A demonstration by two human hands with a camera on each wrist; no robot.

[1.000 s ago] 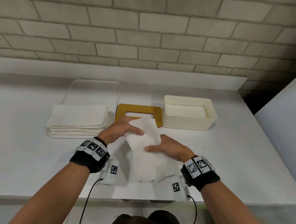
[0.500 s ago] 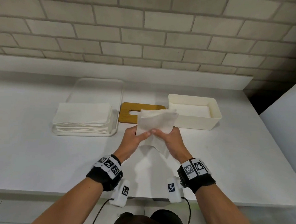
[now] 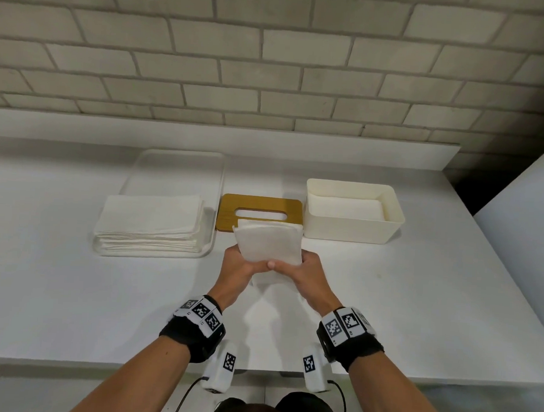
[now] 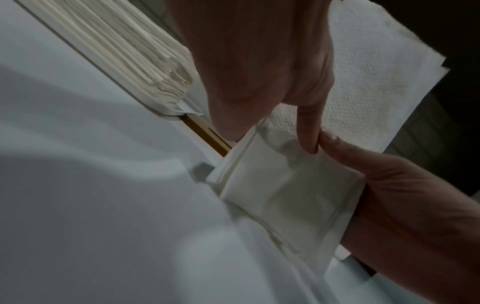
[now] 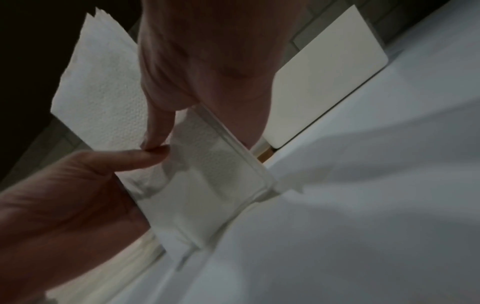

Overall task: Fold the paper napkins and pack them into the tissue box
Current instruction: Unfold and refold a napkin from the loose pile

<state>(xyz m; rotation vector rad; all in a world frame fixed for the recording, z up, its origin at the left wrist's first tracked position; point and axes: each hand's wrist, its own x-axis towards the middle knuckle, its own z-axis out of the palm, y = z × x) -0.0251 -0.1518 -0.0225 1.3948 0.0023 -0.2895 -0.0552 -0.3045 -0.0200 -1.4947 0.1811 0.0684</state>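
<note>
A folded white paper napkin [image 3: 269,242] is held up over the table, just in front of the wooden lid [image 3: 261,205]. My left hand [image 3: 245,262] grips its left edge and my right hand [image 3: 303,265] its right edge. Both thumbs meet on the near face, and the fingers sit behind it. In the left wrist view the napkin [image 4: 285,185] hangs folded below the left hand [image 4: 259,72]. The right wrist view shows the same napkin [image 5: 207,174] under the right hand [image 5: 207,61]. The cream tissue box [image 3: 396,212] stands open at the right with white napkins inside.
A stack of flat napkins [image 3: 150,221] lies on a clear tray [image 3: 178,166] at the left. The slotted wooden lid lies flat between the tray and the box. A brick wall and a low ledge run behind, and a white panel [image 3: 520,250] stands at the right.
The napkin was spread partly on the table with the hands apart. Now it is folded smaller, lifted, and held farther forward with both thumbs together.
</note>
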